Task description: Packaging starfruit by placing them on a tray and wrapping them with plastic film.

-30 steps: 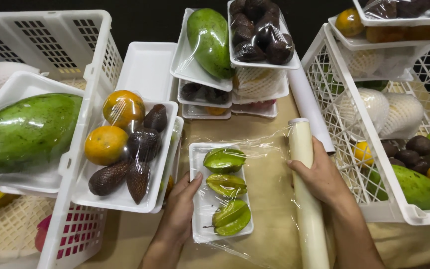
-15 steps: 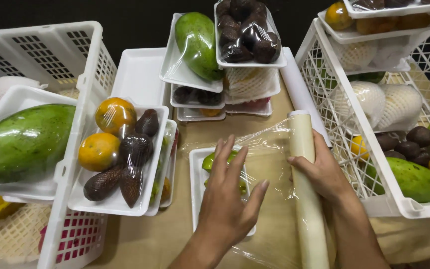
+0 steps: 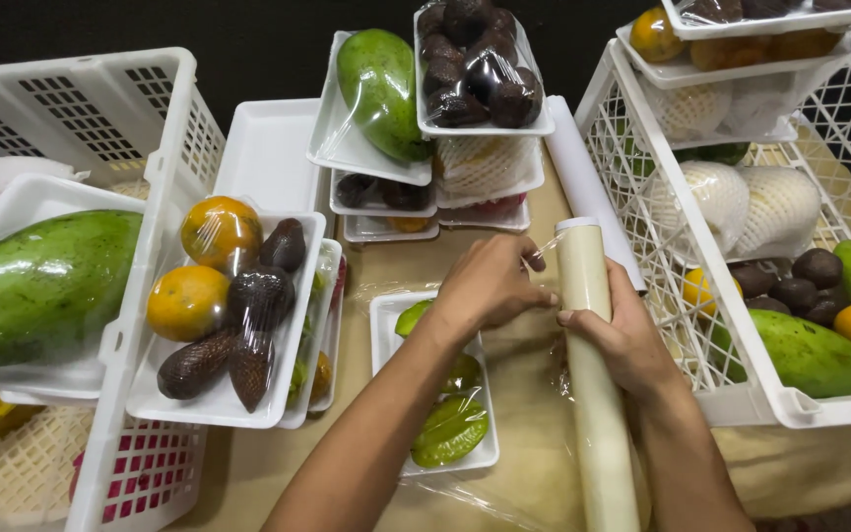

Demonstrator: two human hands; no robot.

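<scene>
Our left hand (image 3: 490,286) has crossed from flat over the tray of green fruit (image 3: 435,389) beneath it to pinch the film at the roll (image 3: 593,365), which our right hand (image 3: 622,340) still grips, so wrapping is underway.

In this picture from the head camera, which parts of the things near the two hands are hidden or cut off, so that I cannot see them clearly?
- Head view: the white tray of green fruit is partly covered by the left hand and forearm.
- Head view: the lower end of the film roll is cut off by the bottom edge; the right hand hides part of its side.
- Head view: the fingertips of the left hand are hidden, so its grip on the film cannot be made out.
</scene>
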